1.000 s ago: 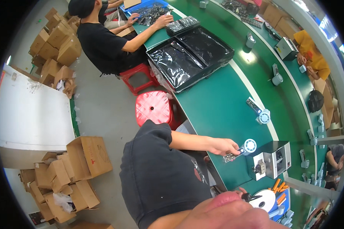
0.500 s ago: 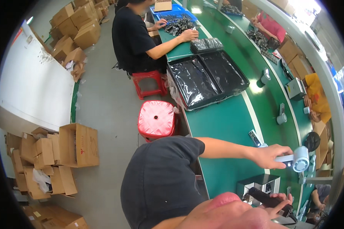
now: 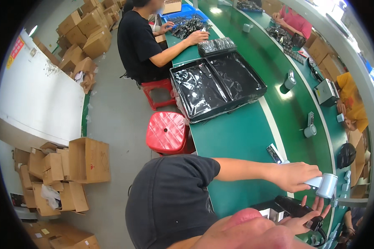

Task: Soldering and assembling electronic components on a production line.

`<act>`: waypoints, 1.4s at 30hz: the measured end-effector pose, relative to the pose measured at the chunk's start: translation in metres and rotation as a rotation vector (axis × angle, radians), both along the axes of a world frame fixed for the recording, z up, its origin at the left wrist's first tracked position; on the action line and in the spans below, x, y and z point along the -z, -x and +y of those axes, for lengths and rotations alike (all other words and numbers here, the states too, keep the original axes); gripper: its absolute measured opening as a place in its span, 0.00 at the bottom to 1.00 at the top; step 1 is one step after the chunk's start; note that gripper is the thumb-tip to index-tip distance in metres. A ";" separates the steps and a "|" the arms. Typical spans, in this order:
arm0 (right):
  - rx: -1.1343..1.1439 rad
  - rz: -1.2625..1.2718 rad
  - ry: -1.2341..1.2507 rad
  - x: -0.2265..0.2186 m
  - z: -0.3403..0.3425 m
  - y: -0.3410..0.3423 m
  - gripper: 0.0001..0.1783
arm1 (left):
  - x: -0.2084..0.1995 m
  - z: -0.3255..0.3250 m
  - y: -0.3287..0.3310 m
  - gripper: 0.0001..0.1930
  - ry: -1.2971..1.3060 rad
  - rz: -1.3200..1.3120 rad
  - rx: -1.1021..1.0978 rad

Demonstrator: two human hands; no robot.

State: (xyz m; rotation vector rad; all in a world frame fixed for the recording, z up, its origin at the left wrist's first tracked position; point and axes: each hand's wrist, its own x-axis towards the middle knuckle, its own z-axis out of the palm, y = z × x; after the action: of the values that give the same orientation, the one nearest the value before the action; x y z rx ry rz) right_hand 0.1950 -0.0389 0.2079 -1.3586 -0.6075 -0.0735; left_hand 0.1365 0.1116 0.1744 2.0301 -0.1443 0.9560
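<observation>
My left hand (image 3: 296, 176) is closed around the handle of a light blue handheld fan (image 3: 328, 185), whose round head points to the right. Just below it is my right hand (image 3: 309, 219), some fingers stretched toward the fan head. Against that hand lies a black cylindrical corded tool (image 3: 293, 206), which it seems to hold; the grip is partly hidden. Another light blue fan part with a dark panel (image 3: 274, 152) rests on the green table behind my left wrist. Under the tool, a black-and-white box (image 3: 272, 214) is mostly covered.
A black plastic-lined tray (image 3: 220, 89) sits farther along the table (image 3: 237, 137). Several fan pieces, such as this one (image 3: 310, 130), stand on the green belt (image 3: 274, 79). Co-workers sit along both sides. A red stool (image 3: 167, 132) and cardboard boxes (image 3: 89, 159) are on the left.
The fan has turned in my left hand, so its head now shows from the side. My right hand has come up nearer to it with the black tool, spreading its fingers.
</observation>
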 end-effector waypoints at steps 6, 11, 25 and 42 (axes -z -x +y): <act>0.158 -0.024 0.091 0.006 0.003 -0.005 0.31 | -0.001 -0.004 0.001 0.26 0.006 -0.054 0.000; 0.135 -0.076 0.112 0.003 -0.002 0.003 0.30 | -0.007 -0.007 0.000 0.27 -0.053 -0.114 0.000; 0.168 -0.160 -0.031 0.002 -0.016 0.002 0.28 | -0.001 -0.014 -0.009 0.24 0.059 -0.272 0.060; 0.031 -0.078 -0.205 -0.011 -0.023 0.018 0.33 | -0.008 -0.025 0.001 0.22 0.137 -0.053 0.120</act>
State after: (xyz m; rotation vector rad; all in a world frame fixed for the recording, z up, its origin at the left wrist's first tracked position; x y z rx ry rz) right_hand 0.1771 -0.0615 0.2190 -1.1700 -0.6268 -0.2091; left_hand 0.1356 0.0870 0.1825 1.8506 -0.2205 0.9192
